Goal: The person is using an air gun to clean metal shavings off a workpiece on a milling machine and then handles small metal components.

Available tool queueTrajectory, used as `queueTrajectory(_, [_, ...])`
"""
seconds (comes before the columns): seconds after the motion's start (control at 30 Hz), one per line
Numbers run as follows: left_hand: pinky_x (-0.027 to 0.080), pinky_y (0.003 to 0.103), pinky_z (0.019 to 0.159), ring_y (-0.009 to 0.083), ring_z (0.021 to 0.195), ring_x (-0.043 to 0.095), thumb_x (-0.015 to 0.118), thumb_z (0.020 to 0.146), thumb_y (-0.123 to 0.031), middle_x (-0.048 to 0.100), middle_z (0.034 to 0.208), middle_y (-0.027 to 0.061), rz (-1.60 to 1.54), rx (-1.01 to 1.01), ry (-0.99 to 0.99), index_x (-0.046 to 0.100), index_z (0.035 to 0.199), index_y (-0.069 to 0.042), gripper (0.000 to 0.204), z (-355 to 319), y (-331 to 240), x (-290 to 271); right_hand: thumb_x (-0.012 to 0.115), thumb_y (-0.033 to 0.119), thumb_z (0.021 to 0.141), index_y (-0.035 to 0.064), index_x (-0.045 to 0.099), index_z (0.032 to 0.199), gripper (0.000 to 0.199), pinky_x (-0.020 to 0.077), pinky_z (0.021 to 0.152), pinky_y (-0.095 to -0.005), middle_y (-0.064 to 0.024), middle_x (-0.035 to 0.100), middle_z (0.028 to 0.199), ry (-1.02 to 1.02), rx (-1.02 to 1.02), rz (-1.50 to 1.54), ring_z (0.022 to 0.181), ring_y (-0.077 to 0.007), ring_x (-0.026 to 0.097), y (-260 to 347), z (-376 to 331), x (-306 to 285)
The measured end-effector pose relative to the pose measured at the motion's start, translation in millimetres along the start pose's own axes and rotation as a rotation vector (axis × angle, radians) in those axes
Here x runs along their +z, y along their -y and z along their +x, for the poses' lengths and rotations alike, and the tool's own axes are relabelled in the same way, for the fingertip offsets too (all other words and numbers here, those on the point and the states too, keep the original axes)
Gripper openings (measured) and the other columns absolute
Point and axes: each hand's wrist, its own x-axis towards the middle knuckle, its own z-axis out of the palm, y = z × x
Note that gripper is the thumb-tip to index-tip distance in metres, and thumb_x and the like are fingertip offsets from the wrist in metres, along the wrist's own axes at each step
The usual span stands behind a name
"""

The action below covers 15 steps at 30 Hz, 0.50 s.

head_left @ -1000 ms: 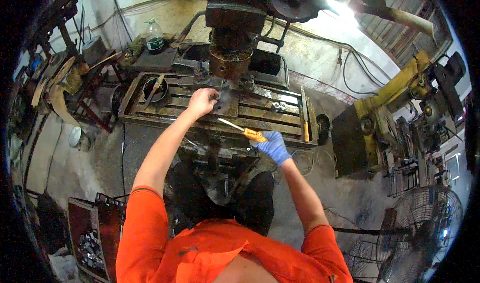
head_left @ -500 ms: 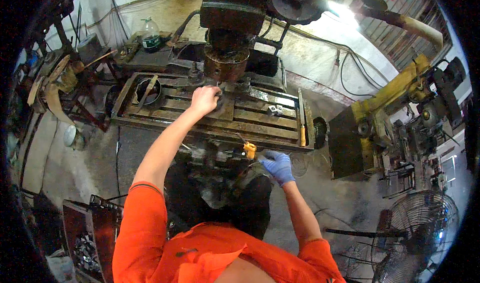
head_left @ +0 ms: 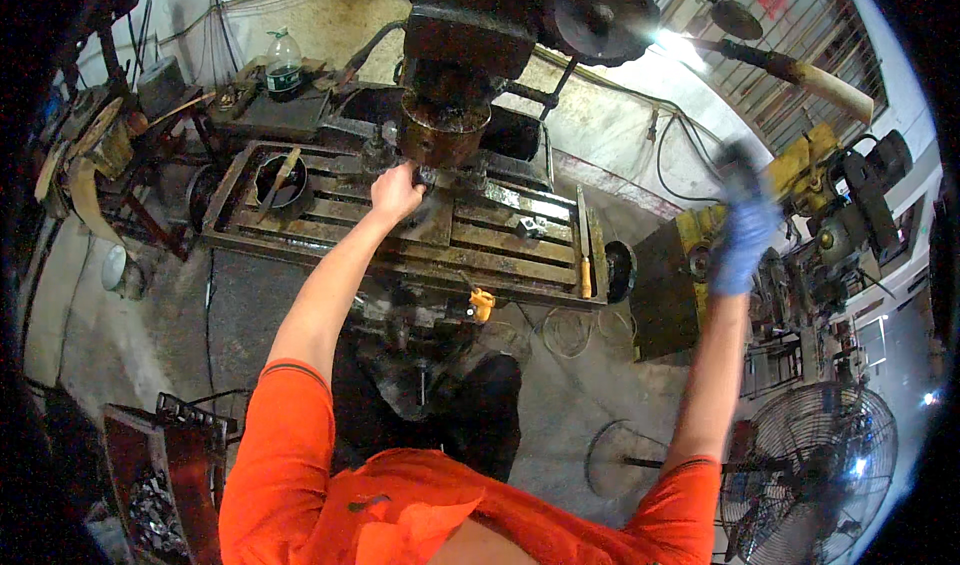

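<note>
My bare left hand [head_left: 397,194] is closed just below the spindle head [head_left: 445,130] of a milling machine. What its fingers hold is mostly hidden; a little of something dark shows beside them. Below it lies the slotted machine table [head_left: 390,240]. My right hand [head_left: 745,240], in a blue glove, is raised off to the right of the table and smeared by motion. A dark blurred shape [head_left: 740,170] shows at its fingers, and I cannot tell whether it is held. A yellow switch box [head_left: 481,306] hangs at the table's front edge.
On the table are a black bowl [head_left: 298,197] with a brush [head_left: 281,177] across it, a small metal block [head_left: 530,228] and a file [head_left: 584,255] with a yellow handle. A caged fan [head_left: 810,475] stands at lower right, a yellow-and-black machine [head_left: 665,295] at right.
My right hand has swung up and right, away from the yellow switch box. My left hand stays by the spindle. The whole view has shifted slightly.
</note>
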Motion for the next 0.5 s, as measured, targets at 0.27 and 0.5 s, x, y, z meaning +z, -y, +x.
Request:
queueTrajectory(0.27, [0.048,0.04,0.073,0.0303,0.086,0.06,0.068,0.069,-0.028,0.063,0.087,0.0152,-0.067,-0.038,0.081,0.062,0.102,-0.013,0.036,5.3,-0.2,-1.9,0.037,0.027,0.089,-0.0006,0.054,0.104,0.036,0.0343,0.097,-0.0482,-0.0181,0.058,0.101,0.166,-0.159,0.876,0.103,-0.0327,0.053,84.8,82.7,-35.0])
queueTrajectory(0.5, [0.048,0.041,0.071,0.0321,0.083,0.06,0.07,0.068,-0.03,0.063,0.083,0.0173,-0.038,-0.07,0.026,0.064,0.087,-0.004,0.033,5.5,6.2,2.1,0.035,0.029,0.09,0.001,0.05,0.073,0.036,0.039,0.089,-0.0464,-0.0145,0.059,0.086,-0.077,-0.317,0.496,0.099,-0.033,0.055,58.2,-32.5,-12.5])
